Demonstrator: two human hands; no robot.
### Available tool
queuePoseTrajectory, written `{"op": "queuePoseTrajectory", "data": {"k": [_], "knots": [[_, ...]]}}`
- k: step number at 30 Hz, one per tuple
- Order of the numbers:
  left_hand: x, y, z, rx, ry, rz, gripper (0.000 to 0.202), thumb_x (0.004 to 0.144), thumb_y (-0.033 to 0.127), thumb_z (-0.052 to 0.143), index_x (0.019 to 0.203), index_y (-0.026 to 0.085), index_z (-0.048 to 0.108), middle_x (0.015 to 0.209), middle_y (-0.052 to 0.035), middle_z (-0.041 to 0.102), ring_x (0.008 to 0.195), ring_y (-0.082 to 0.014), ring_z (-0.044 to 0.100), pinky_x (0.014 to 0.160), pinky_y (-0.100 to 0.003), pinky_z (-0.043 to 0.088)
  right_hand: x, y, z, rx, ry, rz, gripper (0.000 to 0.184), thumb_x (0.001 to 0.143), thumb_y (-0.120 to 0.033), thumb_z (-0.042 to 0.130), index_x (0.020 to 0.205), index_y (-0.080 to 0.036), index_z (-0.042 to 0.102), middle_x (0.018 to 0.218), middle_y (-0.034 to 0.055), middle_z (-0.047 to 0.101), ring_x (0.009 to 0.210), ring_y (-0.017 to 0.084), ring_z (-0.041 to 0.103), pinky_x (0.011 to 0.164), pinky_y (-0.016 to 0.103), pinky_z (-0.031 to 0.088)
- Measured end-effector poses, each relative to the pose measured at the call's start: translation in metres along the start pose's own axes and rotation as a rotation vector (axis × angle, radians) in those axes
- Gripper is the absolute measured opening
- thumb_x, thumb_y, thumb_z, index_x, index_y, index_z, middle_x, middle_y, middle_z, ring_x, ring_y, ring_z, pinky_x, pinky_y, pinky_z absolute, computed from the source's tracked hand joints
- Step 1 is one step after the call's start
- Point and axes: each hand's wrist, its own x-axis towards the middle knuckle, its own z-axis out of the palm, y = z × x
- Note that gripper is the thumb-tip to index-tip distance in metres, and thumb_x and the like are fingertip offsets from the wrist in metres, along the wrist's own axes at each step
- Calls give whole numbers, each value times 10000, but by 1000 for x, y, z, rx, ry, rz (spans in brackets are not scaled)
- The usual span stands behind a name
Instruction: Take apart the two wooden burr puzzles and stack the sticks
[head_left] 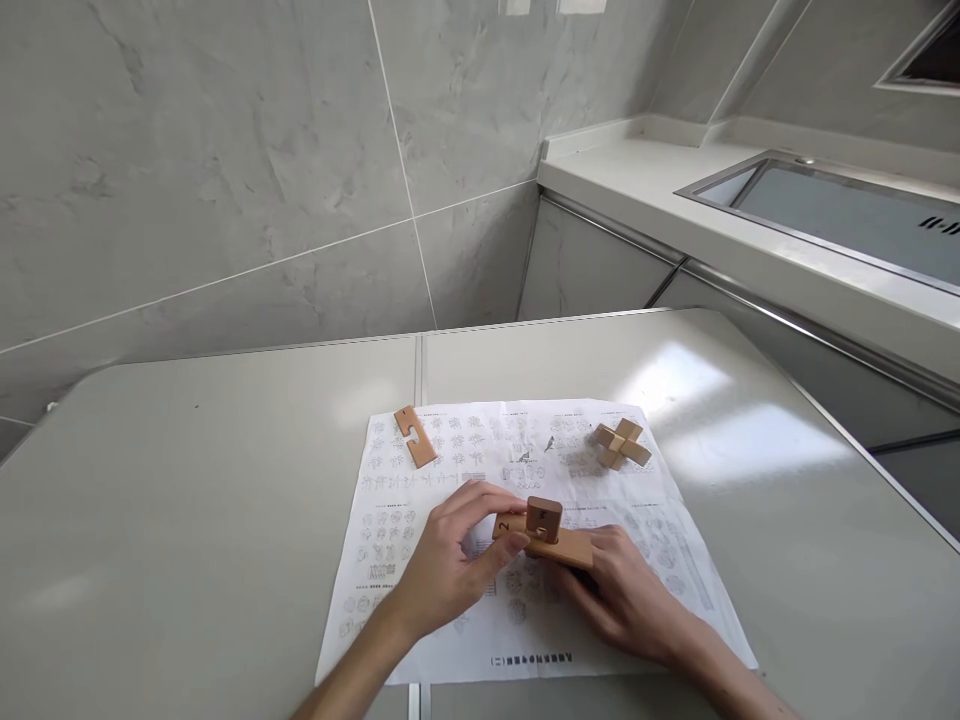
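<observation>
Wooden bar (571,547), marked with a 2, lies flat on the instruction sheet (675,560) directly in front of me, with a square block (544,518) standing upright in its notch.

Nearest findings: my left hand (450,570) comes in from eight o'clock of the bar. Thumb and forefinger pinch its left end beside the numeral, and the other fingers are curled loosely. I judge this grip is there to stop the bar from sliding on the paper.

My right hand (622,595) comes in from four o'clock, palm down, with its fingers laid against the bar's right end. Whether they clamp it or only brace it I cannot tell, as the fingertips are hidden behind the wood. Both ends are covered, so the block stands free between my hands.

Further out, a loose notched piece (415,436) lies flat at ten o'clock, well apart from the bar. An assembled cross (622,444) sits at one o'clock. Both rest on the sheet's far edge, probably set aside within reach.

The sheet lies square on a grey table (187,480). Beyond it, at two o'clock, a white counter (637,180) holds a steel sink (847,215). A tiled wall fills twelve o'clock.
</observation>
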Motion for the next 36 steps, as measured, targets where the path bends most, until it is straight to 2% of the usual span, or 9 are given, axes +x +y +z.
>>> {"op": "queuePoseTrajectory", "data": {"k": [4,8,11,14,16,20,25,29,36], "knots": [[0,-3,3,-15,-11,-25,237,1016,458,735,1027,235,816,1012,-80,773,910,-204,675,713,-288,507,2,-3,-1,-64,-27,-26,236,1074,-159,439,896,-230,577,700,-32,542,575,142,472,588,298,305],[0,-4,4,-42,-30,-69,256,954,472,805,935,216,818,998,-90,764,885,-207,660,710,-296,496,3,-3,0,-104,-36,-57,282,1085,-185,447,821,-228,534,693,-18,560,568,148,486,577,321,278],[0,-4,2,-35,-30,-151,306,928,519,813,894,215,812,914,-71,738,799,-190,620,656,-289,455,1,-1,0,-97,-32,-55,281,1101,-214,450,845,-225,566,696,-8,602,572,156,527,578,323,296],[1,-3,1,-11,-14,-245,356,934,566,775,891,212,789,793,-22,667,646,-140,495,577,-270,368,-2,0,1,-21,15,13,195,1105,-280,506,952,-224,612,720,-1,668,578,161,578,573,299,350],[1,-1,-1,-4,-8,-285,376,955,575,736,895,205,767,761,1,621,601,-118,419,555,-264,325,-4,2,2,56,54,89,109,1096,-321,558,1107,-227,613,736,-9,695,575,161,589,569,279,393],[2,3,-2,11,-29,-294,404,981,582,688,896,193,757,734,4,589,617,-123,426,570,-268,321,-5,6,3,204,159,134,367,1089,-343,595,1428,-243,496,816,-7,721,580,157,600,541,260,450],[1,0,-2,-20,-64,-300,420,1002,582,655,896,185,739,777,-24,638,675,-147,510,605,-273,369,-2,10,2,240,232,2,184,1111,-261,540,1263,-254,644,1057,84,758,767,188,713,622,291,555],[0,-3,-4,-70,-84,-322,387,1002,554,665,881,187,681,807,-18,626,677,-141,494,593,-264,358,1,11,0,284,221,-82,199,1125,-225,503,1235,-242,667,1118,116,771,956,236,763,733,338,624],[2,4,-10,-104,-114,-281,315,998,493,676,874,204,653,789,12,610,671,-127,473,629,-263,377,0,13,-2,307,136,-92,200,1134,-243,498,1210,-239,683,1002,87,768,770,197,739,659,301,595]]}}
